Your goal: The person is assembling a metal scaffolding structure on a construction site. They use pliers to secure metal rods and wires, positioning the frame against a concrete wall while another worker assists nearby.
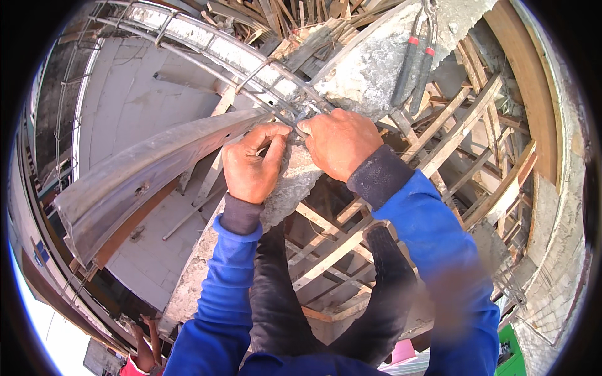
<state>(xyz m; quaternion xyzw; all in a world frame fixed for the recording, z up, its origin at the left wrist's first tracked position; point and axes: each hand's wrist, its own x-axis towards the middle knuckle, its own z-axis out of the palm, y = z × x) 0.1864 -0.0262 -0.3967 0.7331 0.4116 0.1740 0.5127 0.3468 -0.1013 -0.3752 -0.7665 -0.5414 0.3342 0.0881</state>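
Both of my hands meet at the end of a cage of steel reinforcing bars [241,84], above a rough concrete beam [300,168]. My left hand [254,164] is closed, thumb and forefinger pinched together beside the bars; whatever they grip is too small to make out. Just to its right, my right hand [342,144] is closed too, fingers curled at the same bar joint. A bit of grey metal shows at its fingertips, its kind unclear. Beyond the right hand, pincers [414,66] with black and red handles lie on the concrete, jaws pointing away.
A long curved grey board [157,160] slants in from the left. Below on the right is a lattice of wooden props [461,135], with drops between them. Scrap timber [301,37] is heaped at the far side. Another person's arm [147,348] shows at the lower left.
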